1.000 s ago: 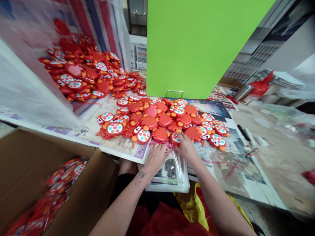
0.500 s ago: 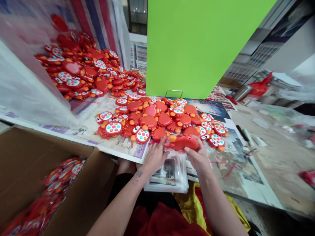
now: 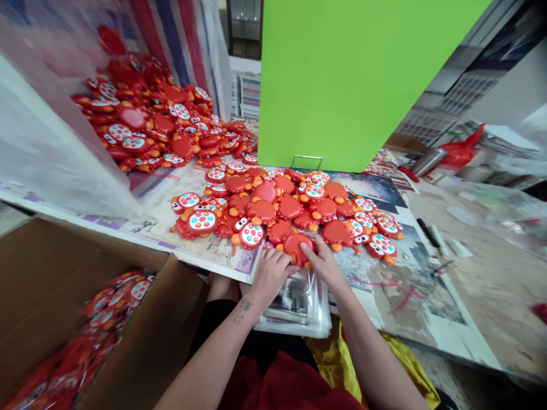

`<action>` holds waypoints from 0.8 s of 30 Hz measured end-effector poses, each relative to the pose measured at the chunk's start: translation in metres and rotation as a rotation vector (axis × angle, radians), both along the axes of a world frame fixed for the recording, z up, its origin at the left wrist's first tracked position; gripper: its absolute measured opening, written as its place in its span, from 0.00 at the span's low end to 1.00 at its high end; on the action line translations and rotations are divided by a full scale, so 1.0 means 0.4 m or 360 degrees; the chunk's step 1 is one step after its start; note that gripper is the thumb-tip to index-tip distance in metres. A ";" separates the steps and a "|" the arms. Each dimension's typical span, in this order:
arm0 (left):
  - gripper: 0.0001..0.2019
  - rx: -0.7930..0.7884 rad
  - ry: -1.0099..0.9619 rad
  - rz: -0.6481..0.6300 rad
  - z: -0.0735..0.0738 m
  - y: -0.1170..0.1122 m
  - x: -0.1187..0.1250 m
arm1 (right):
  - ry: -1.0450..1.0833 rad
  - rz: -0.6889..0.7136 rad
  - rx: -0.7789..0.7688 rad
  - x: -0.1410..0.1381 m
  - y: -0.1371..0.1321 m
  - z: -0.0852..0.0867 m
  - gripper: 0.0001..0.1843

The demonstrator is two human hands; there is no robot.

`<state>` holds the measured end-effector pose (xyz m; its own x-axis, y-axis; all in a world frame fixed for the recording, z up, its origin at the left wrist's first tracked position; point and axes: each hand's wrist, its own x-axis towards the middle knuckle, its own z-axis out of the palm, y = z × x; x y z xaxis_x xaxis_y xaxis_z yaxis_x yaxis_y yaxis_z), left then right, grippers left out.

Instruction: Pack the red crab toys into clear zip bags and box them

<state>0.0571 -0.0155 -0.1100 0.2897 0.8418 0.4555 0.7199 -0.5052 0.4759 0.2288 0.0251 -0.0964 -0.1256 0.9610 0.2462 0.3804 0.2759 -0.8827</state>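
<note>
A red crab-shaped toy (image 3: 296, 248), plain back up with orange claws, is gripped in my right hand (image 3: 322, 259), the thumb across its back. At the toy's lower left my left hand (image 3: 272, 274) has its fingers bent together; what they pinch, the toy's edge or plastic, is hidden. Under both hands lies a stack of clear plastic bags (image 3: 318, 319) at the table's front edge. Just beyond, a spread of the same crab toys (image 3: 261, 210) covers the table, some plain side up, others showing white faces with coloured buttons.
A large heap of crab toys (image 3: 141, 122) spills from a striped sack (image 3: 186, 45) at the left. A tall green panel (image 3: 350, 80) stands behind. A cardboard box (image 3: 141, 319) at lower left holds bagged toys. A black marker (image 3: 426, 232) lies at the right.
My right hand has moved left with the crab toy, bringing it beside my left hand and over the bag stack. My left fingers have curled in. The view has shifted slightly.
</note>
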 end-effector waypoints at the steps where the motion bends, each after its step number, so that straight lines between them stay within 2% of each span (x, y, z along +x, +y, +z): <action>1: 0.09 0.0016 -0.0028 0.0016 0.000 -0.002 -0.001 | -0.0030 0.0038 -0.0009 -0.005 0.003 -0.002 0.21; 4: 0.09 0.0059 -0.0127 0.0084 0.005 -0.007 -0.003 | -0.0174 0.0256 -0.0036 -0.018 0.011 -0.004 0.21; 6: 0.08 0.0076 -0.0219 0.0092 0.009 -0.007 -0.004 | -0.0306 0.0310 0.0022 -0.017 0.010 -0.003 0.22; 9: 0.06 0.0025 -0.0363 0.0038 0.012 -0.001 -0.003 | -0.0449 -0.0012 0.0120 0.007 -0.002 0.006 0.26; 12: 0.05 -0.0080 -0.0472 0.0000 0.012 0.009 -0.002 | -0.0528 -0.0301 0.0006 0.040 -0.030 0.012 0.28; 17: 0.04 -0.0196 -0.0482 -0.0027 0.019 0.025 -0.003 | -0.0594 -0.0227 -0.0151 0.043 -0.078 -0.004 0.23; 24: 0.05 -0.0521 -0.0399 -0.0240 0.089 0.027 0.005 | -0.0462 -0.0404 0.0072 0.007 -0.092 -0.009 0.23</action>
